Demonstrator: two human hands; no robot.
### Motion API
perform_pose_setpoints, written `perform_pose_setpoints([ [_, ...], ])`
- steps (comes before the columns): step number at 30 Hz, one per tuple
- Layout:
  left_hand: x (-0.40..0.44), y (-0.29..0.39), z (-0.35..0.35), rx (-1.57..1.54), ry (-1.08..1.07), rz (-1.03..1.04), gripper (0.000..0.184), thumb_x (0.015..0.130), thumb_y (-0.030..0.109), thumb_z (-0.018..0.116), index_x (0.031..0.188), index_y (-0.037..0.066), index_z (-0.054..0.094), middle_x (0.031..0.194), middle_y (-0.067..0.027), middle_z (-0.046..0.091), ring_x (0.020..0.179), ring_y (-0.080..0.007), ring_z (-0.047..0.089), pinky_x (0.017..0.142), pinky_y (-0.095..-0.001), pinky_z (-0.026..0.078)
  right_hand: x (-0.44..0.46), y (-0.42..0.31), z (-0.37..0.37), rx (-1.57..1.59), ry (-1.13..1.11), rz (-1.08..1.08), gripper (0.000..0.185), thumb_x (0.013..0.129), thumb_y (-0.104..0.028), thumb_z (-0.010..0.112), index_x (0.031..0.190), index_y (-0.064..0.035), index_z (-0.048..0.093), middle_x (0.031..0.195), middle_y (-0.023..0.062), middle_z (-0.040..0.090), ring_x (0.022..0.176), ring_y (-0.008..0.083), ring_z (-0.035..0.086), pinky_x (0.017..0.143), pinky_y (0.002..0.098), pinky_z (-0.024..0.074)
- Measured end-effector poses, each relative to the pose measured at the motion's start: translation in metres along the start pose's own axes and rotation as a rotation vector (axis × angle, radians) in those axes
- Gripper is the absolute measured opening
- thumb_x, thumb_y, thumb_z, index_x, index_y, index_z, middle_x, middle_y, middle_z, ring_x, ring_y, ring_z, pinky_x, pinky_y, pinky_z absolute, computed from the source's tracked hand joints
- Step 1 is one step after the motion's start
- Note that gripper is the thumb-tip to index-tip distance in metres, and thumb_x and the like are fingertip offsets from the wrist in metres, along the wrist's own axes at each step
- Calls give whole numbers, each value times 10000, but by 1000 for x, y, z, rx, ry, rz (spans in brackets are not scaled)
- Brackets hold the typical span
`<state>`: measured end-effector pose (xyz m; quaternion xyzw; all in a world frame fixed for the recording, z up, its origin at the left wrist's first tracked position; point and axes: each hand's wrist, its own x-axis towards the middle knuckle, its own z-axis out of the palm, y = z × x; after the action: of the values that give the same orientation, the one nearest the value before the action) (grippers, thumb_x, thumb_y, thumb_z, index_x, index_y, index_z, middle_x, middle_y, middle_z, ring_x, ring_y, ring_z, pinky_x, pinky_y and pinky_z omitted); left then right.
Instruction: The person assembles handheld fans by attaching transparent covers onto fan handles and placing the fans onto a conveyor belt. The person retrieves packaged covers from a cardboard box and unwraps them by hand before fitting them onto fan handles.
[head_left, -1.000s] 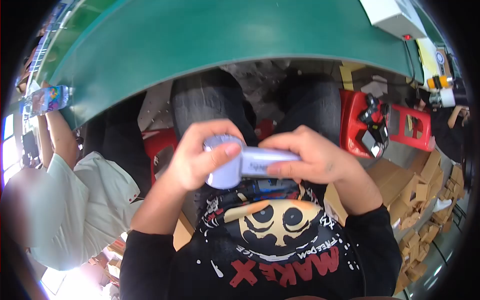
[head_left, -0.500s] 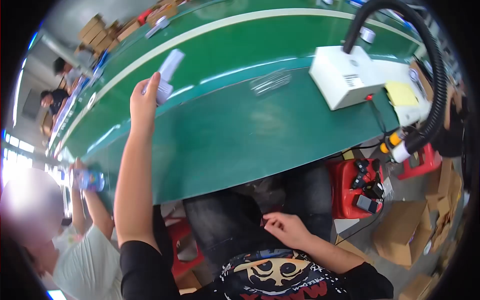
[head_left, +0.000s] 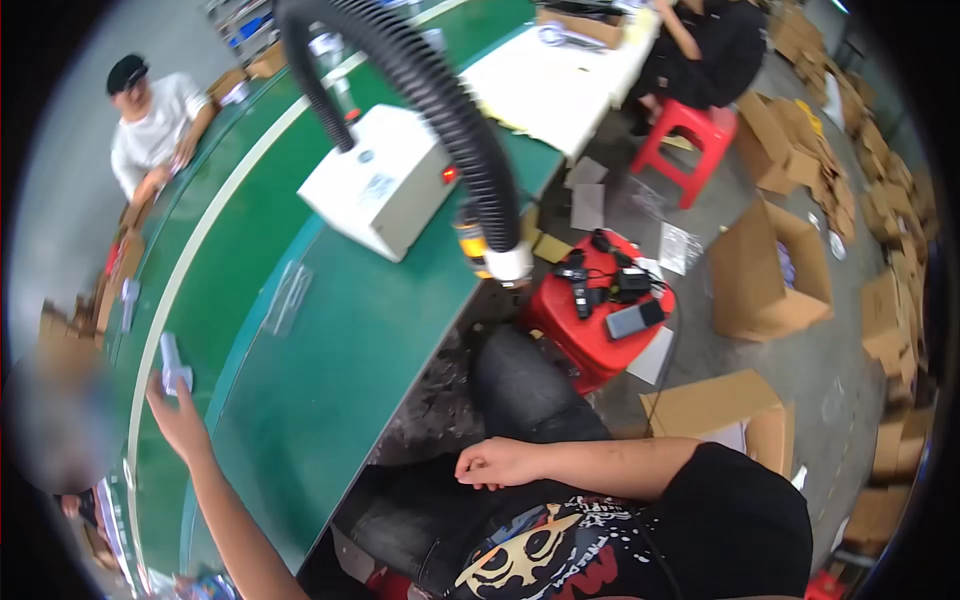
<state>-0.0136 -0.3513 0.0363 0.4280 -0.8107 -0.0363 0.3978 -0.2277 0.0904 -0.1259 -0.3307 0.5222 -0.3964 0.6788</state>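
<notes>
My left hand (head_left: 178,418) reaches out over the green belt at the left, thumb and fingers apart. Right at its fingertips is a pale lavender handheld device (head_left: 170,352) with a round end and a straight handle, on the belt. Whether the fingertips still touch its round end is hard to tell. My right hand (head_left: 497,463) rests above my lap with its fingers loosely curled in, and nothing shows in it.
A white box (head_left: 380,180) with a black hose (head_left: 440,90) stands on the green table (head_left: 310,390), near a clear plastic piece (head_left: 289,298). Black devices lie on a red stool (head_left: 570,345). Open cartons (head_left: 745,270) stand right. A person (head_left: 150,130) sits across the belt.
Both hands held the lavender device at first; the left hand then carried it out over the table, and now its fingers have opened beside it on the belt. The view has turned right.
</notes>
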Motion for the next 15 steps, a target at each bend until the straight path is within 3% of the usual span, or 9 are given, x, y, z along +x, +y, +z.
perform_pose_setpoints([
  [2,-63,105,-28,-235,-185,22,315,981,130,589,1246,-40,597,1233,-170,645,1164,-282,601,1040,-383,433,-7,-1,-5,69,113,-53,265,979,-299,636,1052,-46,665,843,36,688,679,120,633,624,280,521],
  [5,-175,188,-40,-527,-254,505,228,877,182,663,1007,-4,689,889,-147,714,816,-270,688,750,-403,533,-31,-5,-22,147,399,-237,217,985,-259,636,1061,-58,662,869,31,682,707,84,623,612,250,510],
  [6,-205,201,-36,-522,-358,759,226,821,236,710,892,23,700,820,-125,715,712,-265,687,665,-391,533,-49,-6,-34,117,561,-310,195,978,-245,646,1039,-61,668,872,28,685,711,73,621,606,243,502],
  [7,-217,233,-33,-640,-698,777,141,821,168,699,812,28,698,807,-129,715,669,-257,682,618,-360,528,-78,-8,-45,82,760,-317,156,958,-202,664,994,-51,685,873,40,693,741,91,633,643,267,513],
  [9,-291,218,12,-769,-827,361,113,865,119,680,920,21,696,819,-119,716,690,-217,687,619,-298,527,-138,15,-63,-233,1273,-305,130,926,-144,668,958,-21,698,880,87,692,813,167,656,746,331,527],
  [10,-321,195,37,-784,-887,402,113,865,119,680,920,21,696,819,-119,716,690,-217,687,619,-298,527,-169,46,-67,-186,1479,-315,154,921,-152,670,1004,-23,676,921,101,673,833,172,651,745,332,521],
  [12,-360,158,72,-670,-1146,-338,128,940,120,648,1025,25,662,821,-95,708,680,-168,668,608,-254,514,-239,107,-60,-145,1883,-109,169,923,-137,650,1056,-33,639,967,131,651,860,233,657,747,356,522],
  [13,-359,160,78,-711,-1173,-292,128,940,120,648,1025,25,662,821,-95,708,680,-168,668,608,-254,514,-270,154,-51,-290,2008,16,201,928,-155,631,1083,-29,616,970,156,643,867,294,664,775,398,528],
  [15,-350,167,83,-819,-1149,-627,173,997,187,614,1083,38,619,818,-70,693,659,-131,634,590,-238,494,-313,231,-20,-387,2116,327,238,943,-184,575,1117,-22,586,990,194,647,936,379,658,847,456,523],
])
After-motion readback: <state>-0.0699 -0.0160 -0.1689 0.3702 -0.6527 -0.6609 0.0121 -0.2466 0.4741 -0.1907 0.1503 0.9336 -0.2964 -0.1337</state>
